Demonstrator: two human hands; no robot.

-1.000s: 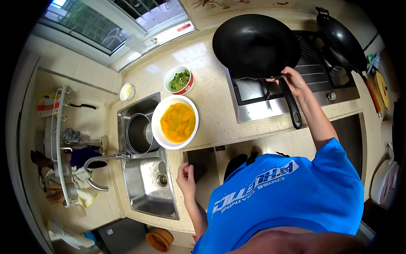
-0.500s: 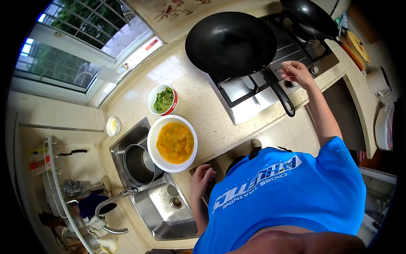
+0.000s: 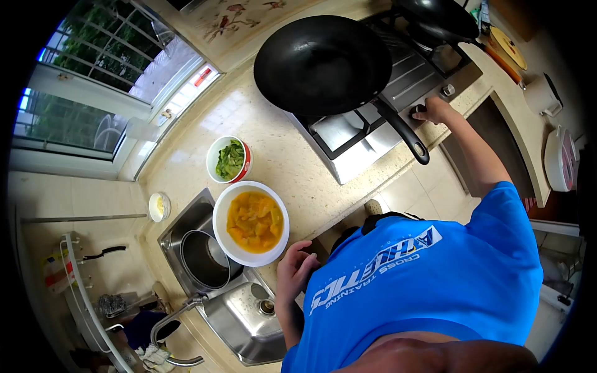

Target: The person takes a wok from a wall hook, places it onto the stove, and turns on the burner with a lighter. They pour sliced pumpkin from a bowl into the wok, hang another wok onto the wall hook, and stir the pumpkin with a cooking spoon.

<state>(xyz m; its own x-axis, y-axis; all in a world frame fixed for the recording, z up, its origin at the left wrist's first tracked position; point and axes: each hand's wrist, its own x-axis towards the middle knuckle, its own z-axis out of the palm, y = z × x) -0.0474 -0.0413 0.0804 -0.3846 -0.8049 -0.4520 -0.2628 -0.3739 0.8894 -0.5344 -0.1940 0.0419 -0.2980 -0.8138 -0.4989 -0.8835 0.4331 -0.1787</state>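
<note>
My right hand (image 3: pixel 436 112) is at the stove's front panel, its fingers closed around a black control knob (image 3: pixel 417 113). Beside it, the long handle of a large black wok (image 3: pixel 323 65) sticks out over the counter edge; the wok rests on the left burner of the gas stove (image 3: pixel 354 152). My left hand (image 3: pixel 296 268) hangs at the counter edge, loosely curled with fingers apart and nothing in it. Close to it is a white bowl (image 3: pixel 219 214) of orange chunks in liquid. Behind that bowl stands a smaller red-and-white bowl (image 3: pixel 247 163) holding chopped greens.
A metal pot (image 3: pixel 205 258) sits in the left part of the double sink (image 3: pixel 242 336), under a curved faucet (image 3: pixel 163 323). A small white dish (image 3: pixel 156 207) stands near the window. A second wok (image 3: pixel 438 22) is on the far right burner. A dish rack (image 3: pixel 81 292) hangs at left.
My right hand has moved from above the stove's edge down onto the knob. My left hand has shifted slightly, its fingers more spread. The whole view has tilted a little.
</note>
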